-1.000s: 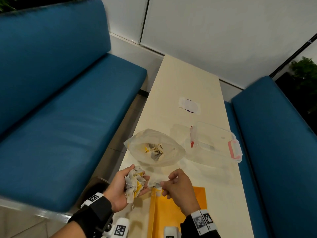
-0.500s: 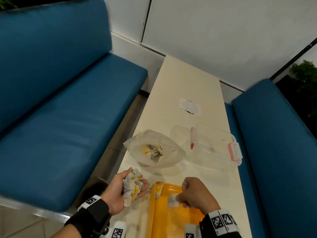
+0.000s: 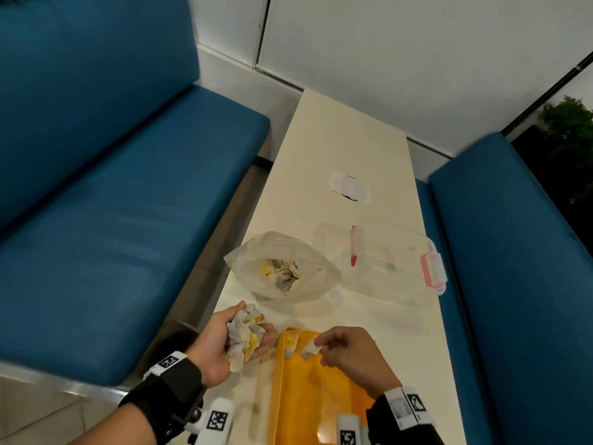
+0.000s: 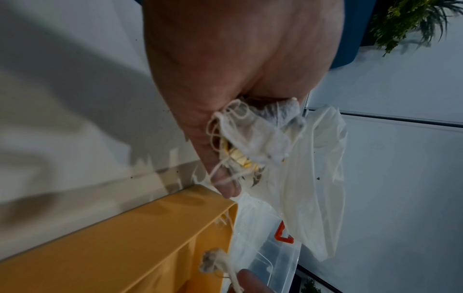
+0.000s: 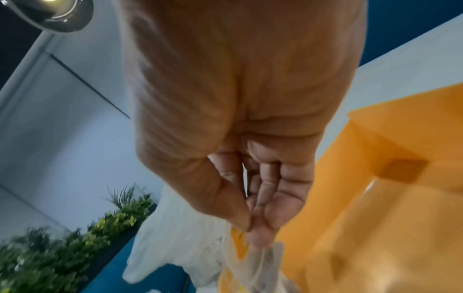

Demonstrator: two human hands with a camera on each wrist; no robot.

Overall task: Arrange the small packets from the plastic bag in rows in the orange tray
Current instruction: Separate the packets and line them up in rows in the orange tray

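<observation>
You are near the start. One packet [image 3: 290, 343] lies in the far left corner of the orange tray [image 3: 324, 396]. Your right hand [image 3: 348, 350] pinches a second packet [image 3: 312, 348] just above that corner. Your left hand [image 3: 224, 335], cupped loosely beside the tray's left edge, holds a bunch of packets [image 3: 245, 332]. More wait in the plastic bag [image 3: 282, 268] beyond the tray's far edge.
</observation>
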